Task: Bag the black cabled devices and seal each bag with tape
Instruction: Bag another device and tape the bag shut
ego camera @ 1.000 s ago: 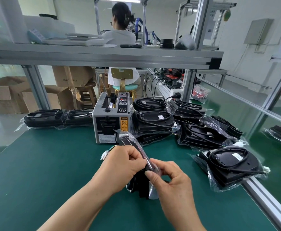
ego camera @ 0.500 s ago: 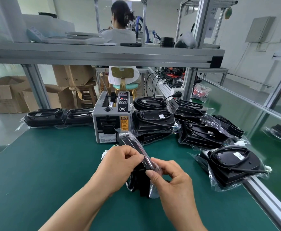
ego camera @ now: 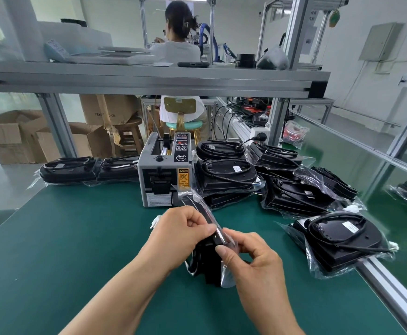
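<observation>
Both hands work close together, left hand (ego camera: pixel 183 235) and right hand (ego camera: pixel 253 259) pinching the thin, probably slippery bag (ego camera: pixel 229 274) over the rigid device (ego camera: pixel 208 267) (tape dispenser (ego camera: pixel 163 180) at 12 o'clock), best gripped by its body through the film.

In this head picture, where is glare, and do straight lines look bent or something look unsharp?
Head view: light is even and bright; glare streaks lie on the held clear bag and on the bagged device at right; the wide lens makes the frame post lean; the upper left corner looks smeared.
</observation>
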`<state>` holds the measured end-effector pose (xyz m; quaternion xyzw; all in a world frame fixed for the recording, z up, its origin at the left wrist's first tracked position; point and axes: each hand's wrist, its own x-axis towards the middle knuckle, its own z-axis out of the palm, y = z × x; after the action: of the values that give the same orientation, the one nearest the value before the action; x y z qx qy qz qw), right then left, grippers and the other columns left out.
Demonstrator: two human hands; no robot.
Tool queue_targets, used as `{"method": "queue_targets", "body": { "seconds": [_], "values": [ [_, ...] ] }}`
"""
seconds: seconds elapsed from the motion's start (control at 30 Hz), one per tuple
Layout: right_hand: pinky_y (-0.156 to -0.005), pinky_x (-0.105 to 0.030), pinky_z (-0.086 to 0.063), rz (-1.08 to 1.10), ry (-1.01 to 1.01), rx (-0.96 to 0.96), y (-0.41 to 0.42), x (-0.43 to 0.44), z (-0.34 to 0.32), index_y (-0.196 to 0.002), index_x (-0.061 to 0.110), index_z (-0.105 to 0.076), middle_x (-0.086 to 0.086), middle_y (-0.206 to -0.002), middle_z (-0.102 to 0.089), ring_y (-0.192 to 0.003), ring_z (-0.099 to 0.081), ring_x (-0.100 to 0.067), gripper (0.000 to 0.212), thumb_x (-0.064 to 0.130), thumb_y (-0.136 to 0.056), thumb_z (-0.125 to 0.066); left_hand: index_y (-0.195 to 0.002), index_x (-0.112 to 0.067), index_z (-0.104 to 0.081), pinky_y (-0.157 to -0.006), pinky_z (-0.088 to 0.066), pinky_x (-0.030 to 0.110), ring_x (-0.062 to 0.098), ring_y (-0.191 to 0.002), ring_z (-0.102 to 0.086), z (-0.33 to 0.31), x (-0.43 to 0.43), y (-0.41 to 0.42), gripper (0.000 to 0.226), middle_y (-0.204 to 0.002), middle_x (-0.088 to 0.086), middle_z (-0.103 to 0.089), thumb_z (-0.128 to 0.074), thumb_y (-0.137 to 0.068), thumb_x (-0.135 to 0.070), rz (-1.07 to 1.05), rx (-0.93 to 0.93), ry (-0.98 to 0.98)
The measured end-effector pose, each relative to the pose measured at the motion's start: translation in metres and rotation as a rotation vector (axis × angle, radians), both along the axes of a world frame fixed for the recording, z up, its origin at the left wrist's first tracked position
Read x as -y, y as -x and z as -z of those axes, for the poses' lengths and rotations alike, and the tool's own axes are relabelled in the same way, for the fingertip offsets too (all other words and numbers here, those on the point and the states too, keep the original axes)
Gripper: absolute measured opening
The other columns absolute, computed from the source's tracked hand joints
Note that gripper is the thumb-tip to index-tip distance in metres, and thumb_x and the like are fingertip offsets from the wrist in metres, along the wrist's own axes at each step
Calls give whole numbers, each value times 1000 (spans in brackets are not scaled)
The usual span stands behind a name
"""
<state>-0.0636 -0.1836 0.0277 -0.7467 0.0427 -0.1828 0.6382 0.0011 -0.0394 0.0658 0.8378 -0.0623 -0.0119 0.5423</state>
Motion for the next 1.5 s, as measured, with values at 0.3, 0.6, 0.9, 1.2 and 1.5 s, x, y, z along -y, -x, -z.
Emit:
{"method": "queue_targets", "body": {
  "seconds": [0.3,0.6,0.9,1.2,1.5],
  "values": [
    [-62,-17,-44,80,196,-158,-14,1,-16,-82,30,-63,7,-78,-62,-73,-57,-5,31,57,-70,-73,-72,-33,-70,-61,-54,31,4,-52,-53,0,11,4,23,-54,-14,-60,-67,-84,-14,30,5,-31],
    [-53,-27,-32,111,681,-259,-35,-4,-32,-81,30,-41,9,-72,-53,-64,-49,-7,23,49,-84,-54,-86,-37,-63,-56,-37,5,-10,-71,-53,0,8,9,30,-89,-18,-61,-51,-93,-11,-143,134,-83],
    [-69,-32,-50,-52,1041,-169,-59,2,-74,-96,25,-55,10,-87,-61,-83,-60,-16,18,40,-85,-57,-128,-29,-60,-81,-34,1,-4,-99,-48,17,7,18,38,-121,-32,-45,-52,-96,-10,-53,349,-260],
    [-64,-32,-35,-37,1097,-144,-122,-18,-64,-89,17,-44,1,-84,-52,-77,-49,-25,24,34,-91,-60,-126,-34,-63,-86,-28,-6,-25,-113,-37,19,4,17,41,-121,-39,-49,-51,-96,-9,-89,311,-192],
    [-58,-25,-38,-27,520,-232,-129,-7,-41,-79,19,-55,7,-76,-61,-74,-56,-14,28,45,-89,-60,-127,-31,-62,-84,-26,-8,-27,-115,-32,22,-1,16,37,-119,-39,-48,-53,-97,-11,-94,282,-191]
  ]
}}
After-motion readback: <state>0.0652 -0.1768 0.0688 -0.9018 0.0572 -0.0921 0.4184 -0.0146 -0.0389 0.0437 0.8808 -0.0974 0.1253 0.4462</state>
